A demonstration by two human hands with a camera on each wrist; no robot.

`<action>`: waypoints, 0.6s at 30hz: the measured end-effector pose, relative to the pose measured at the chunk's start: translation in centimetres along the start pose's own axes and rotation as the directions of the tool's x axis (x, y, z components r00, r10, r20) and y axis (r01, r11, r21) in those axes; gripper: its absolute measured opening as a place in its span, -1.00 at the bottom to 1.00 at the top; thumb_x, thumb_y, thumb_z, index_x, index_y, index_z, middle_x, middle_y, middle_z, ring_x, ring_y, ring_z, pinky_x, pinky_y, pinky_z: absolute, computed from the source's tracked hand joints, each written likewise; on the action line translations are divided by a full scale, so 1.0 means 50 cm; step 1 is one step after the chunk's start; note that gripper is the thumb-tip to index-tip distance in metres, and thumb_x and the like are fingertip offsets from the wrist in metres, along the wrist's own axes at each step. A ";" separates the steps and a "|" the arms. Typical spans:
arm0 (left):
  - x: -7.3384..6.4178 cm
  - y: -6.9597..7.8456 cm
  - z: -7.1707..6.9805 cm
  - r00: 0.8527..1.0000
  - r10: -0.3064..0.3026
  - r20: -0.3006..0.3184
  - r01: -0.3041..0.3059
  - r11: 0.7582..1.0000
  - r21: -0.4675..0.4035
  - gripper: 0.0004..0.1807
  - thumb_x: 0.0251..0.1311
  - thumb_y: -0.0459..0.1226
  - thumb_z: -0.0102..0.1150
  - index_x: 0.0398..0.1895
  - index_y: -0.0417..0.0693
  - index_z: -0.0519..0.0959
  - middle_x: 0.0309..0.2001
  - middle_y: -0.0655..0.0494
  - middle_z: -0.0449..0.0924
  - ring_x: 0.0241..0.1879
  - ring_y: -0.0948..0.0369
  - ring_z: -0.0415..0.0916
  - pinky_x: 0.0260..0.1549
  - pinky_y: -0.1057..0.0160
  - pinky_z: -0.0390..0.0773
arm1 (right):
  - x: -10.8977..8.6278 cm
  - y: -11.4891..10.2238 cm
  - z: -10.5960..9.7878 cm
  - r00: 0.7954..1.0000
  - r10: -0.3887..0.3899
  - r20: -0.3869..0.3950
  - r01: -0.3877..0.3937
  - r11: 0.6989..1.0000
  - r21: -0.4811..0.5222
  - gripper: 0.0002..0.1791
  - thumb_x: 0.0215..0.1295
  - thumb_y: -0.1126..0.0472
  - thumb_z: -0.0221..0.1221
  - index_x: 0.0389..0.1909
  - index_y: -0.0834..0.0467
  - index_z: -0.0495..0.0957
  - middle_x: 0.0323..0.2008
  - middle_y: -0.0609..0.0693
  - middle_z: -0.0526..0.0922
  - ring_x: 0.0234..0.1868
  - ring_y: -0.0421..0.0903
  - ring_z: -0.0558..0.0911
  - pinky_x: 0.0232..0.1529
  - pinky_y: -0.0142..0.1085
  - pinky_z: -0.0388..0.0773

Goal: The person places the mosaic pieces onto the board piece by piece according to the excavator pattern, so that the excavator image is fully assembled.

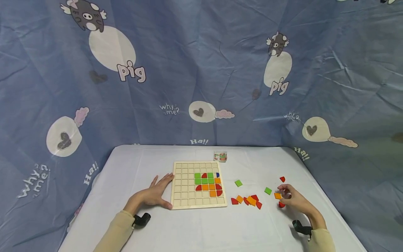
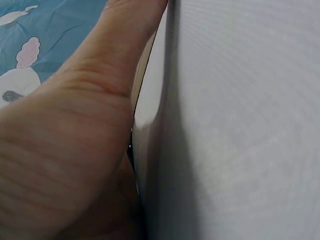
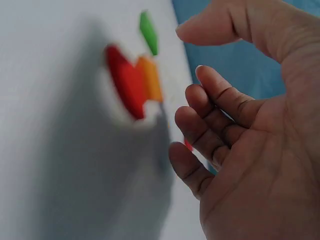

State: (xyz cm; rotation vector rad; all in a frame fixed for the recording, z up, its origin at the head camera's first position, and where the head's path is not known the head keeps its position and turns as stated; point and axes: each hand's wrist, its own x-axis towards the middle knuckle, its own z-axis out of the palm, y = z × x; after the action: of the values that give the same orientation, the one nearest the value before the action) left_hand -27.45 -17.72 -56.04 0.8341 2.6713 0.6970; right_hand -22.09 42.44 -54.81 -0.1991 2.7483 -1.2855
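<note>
My left hand [image 1: 153, 193] spreads along the left side of a wooden grid board [image 1: 184, 202], fingertips at its upper left edge and thumb at its lower left corner. In the left wrist view, the palm side of that hand [image 2: 75, 120] fills much of the picture. Over at the right, my right hand [image 1: 295, 200] hovers with bent fingers beside an orange square tile [image 1: 277, 196] and a red quarter-round tile [image 1: 281, 205]. The right wrist view shows a gap between thumb and fingers, with the orange tile [image 3: 150, 80] and red tile [image 3: 125, 82] lying beyond.
Green, red, orange and blue tiles fill cells on the board's right half. Loose on the white table are green squares [image 1: 238, 183] [image 1: 268, 190], another red quarter-round [image 1: 282, 179] and a cluster of red and orange tiles [image 1: 251, 200]. A small patterned card [image 1: 220, 156] lies behind the board.
</note>
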 end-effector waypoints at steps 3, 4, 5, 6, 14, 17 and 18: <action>-0.002 0.001 -0.001 1.000 0.000 -0.003 0.000 1.000 -0.009 0.41 -0.25 0.29 0.42 0.53 -0.21 -0.14 0.55 -0.16 -0.19 0.54 -0.10 -0.27 0.42 -0.28 -0.42 | 0.000 0.015 0.002 0.997 0.073 0.002 -0.073 0.997 -0.013 -0.41 0.09 0.27 0.34 0.10 0.34 0.32 -0.03 0.16 0.49 -0.16 -0.17 0.39 -0.23 -0.44 0.42; -0.002 0.001 -0.001 1.000 0.001 -0.003 -0.001 1.000 -0.008 0.41 -0.25 0.29 0.42 0.53 -0.22 -0.15 0.55 -0.16 -0.19 0.54 -0.10 -0.27 0.42 -0.28 -0.42 | 0.000 0.017 0.003 0.996 0.087 0.003 -0.087 0.996 -0.022 -0.40 0.09 0.24 0.35 0.10 0.33 0.32 -0.01 0.16 0.50 -0.13 -0.14 0.40 -0.19 -0.43 0.44; -0.002 0.001 -0.001 1.000 0.000 -0.003 0.000 1.000 -0.010 0.41 -0.25 0.29 0.42 0.53 -0.22 -0.15 0.55 -0.16 -0.19 0.54 -0.10 -0.27 0.42 -0.28 -0.42 | 0.000 0.017 0.005 0.994 0.105 0.000 -0.105 0.994 -0.031 -0.39 0.09 0.21 0.37 0.10 0.33 0.33 0.00 0.15 0.51 -0.11 -0.12 0.41 -0.15 -0.41 0.45; -0.002 0.001 -0.001 1.000 0.000 -0.004 0.000 1.000 -0.009 0.41 -0.25 0.29 0.42 0.53 -0.22 -0.15 0.55 -0.16 -0.19 0.54 -0.10 -0.27 0.42 -0.28 -0.42 | 0.000 0.016 0.006 0.994 0.112 0.001 -0.112 0.993 -0.043 -0.39 0.10 0.19 0.37 0.10 0.33 0.34 0.01 0.15 0.51 -0.08 -0.09 0.43 -0.11 -0.38 0.47; -0.003 0.001 0.000 1.000 -0.005 -0.007 0.005 1.000 -0.012 0.41 -0.25 0.29 0.42 0.53 -0.21 -0.16 0.55 -0.16 -0.20 0.54 -0.10 -0.28 0.42 -0.28 -0.43 | 0.006 0.003 0.012 0.988 0.151 -0.024 -0.153 0.982 -0.110 -0.55 0.11 0.19 0.36 -0.03 0.29 0.46 -0.11 0.08 0.58 -0.14 -0.07 0.50 -0.18 -0.39 0.52; -0.003 0.003 0.000 1.000 -0.010 -0.007 0.010 1.000 -0.010 0.42 -0.26 0.29 0.42 0.53 -0.21 -0.16 0.55 -0.15 -0.20 0.54 -0.09 -0.28 0.42 -0.27 -0.43 | 0.009 0.004 0.015 0.987 0.158 -0.041 -0.163 0.974 -0.157 -0.56 0.08 0.16 0.38 -0.07 0.27 0.48 -0.16 0.05 0.57 -0.16 -0.08 0.49 -0.17 -0.37 0.51; -0.004 0.004 0.000 1.000 -0.011 -0.006 0.011 1.000 -0.008 0.42 -0.26 0.30 0.42 0.53 -0.20 -0.16 0.55 -0.14 -0.21 0.54 -0.09 -0.28 0.42 -0.27 -0.44 | 0.010 0.004 0.016 0.986 0.160 -0.046 -0.165 0.971 -0.170 -0.56 0.07 0.15 0.39 -0.09 0.26 0.49 -0.17 0.04 0.57 -0.16 -0.08 0.49 -0.16 -0.35 0.51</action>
State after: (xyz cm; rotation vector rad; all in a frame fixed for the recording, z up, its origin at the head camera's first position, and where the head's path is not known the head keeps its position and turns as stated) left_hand -27.22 -17.69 -55.93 0.8154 2.6741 0.7084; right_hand -22.49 41.89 -55.52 0.0340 2.8346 -1.0184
